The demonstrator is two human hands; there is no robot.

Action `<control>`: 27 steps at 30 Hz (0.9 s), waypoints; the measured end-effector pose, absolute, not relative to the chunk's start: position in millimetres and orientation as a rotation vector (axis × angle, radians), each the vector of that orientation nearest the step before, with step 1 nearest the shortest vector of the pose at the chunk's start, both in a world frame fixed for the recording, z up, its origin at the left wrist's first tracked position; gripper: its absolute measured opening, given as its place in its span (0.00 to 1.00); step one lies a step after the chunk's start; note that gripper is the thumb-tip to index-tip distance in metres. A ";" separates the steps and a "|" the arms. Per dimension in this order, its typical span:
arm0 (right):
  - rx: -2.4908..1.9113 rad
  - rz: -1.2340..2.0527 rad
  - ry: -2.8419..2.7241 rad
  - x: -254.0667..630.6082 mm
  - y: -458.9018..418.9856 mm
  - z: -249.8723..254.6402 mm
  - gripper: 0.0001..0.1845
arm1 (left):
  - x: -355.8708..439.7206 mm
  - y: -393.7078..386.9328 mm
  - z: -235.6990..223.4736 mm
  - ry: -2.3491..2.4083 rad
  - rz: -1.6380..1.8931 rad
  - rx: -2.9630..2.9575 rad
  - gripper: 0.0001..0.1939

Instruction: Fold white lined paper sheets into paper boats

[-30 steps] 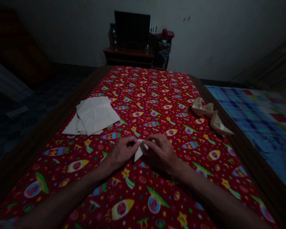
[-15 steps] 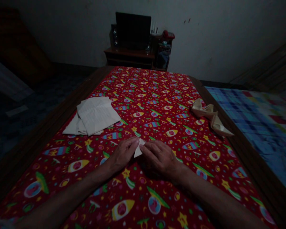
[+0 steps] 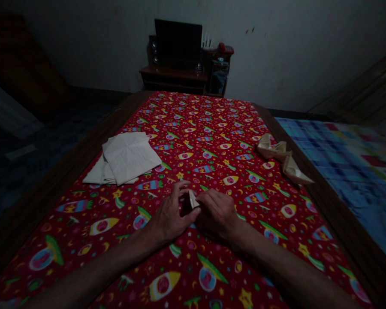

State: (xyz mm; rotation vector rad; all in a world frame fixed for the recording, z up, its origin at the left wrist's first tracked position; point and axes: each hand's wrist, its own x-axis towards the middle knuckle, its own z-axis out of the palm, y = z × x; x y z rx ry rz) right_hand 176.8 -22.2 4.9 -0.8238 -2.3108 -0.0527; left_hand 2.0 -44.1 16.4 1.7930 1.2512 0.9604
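A small folded piece of white paper (image 3: pixel 193 200) is between my two hands, just above the patterned red cloth. My right hand (image 3: pixel 219 212) has its fingers closed on the paper's right side in a pinch. Around the left side of the paper, my left hand (image 3: pixel 173 212) is spread, thumb and fingers apart, with the thumb tip close to the lower edge. Whether that thumb touches the paper I cannot tell. Beyond my left hand lies a stack of white paper sheets (image 3: pixel 131 156), creased and fanned out. Folded paper shapes (image 3: pixel 272 148) rest near the right edge of the table.
The red cloth (image 3: pixel 209 146) with rockets and stars covers a table with a dark wooden border (image 3: pixel 304 180). A monitor (image 3: pixel 178 43) and speakers stand on a cabinet at the far end. On the right is a surface with blue checked fabric (image 3: pixel 315 141).
My left hand has opened from its pinch on the paper, its fingers now spread. The paper has turned more upright and moved slightly right, staying in my right hand.
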 end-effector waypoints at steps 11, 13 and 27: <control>-0.852 -0.190 -2.291 169.3 -24.5 13.4 0.06 | 1.5 -34.2 18.4 1.265 1.006 2.046 0.20; -0.884 -0.210 -2.273 170.7 -24.1 10.8 0.07 | 0.4 -33.9 17.8 1.306 1.015 2.043 0.19; -0.936 -0.060 -2.321 177.8 -21.7 1.7 0.06 | -1.8 -39.3 15.6 1.376 0.935 2.126 0.17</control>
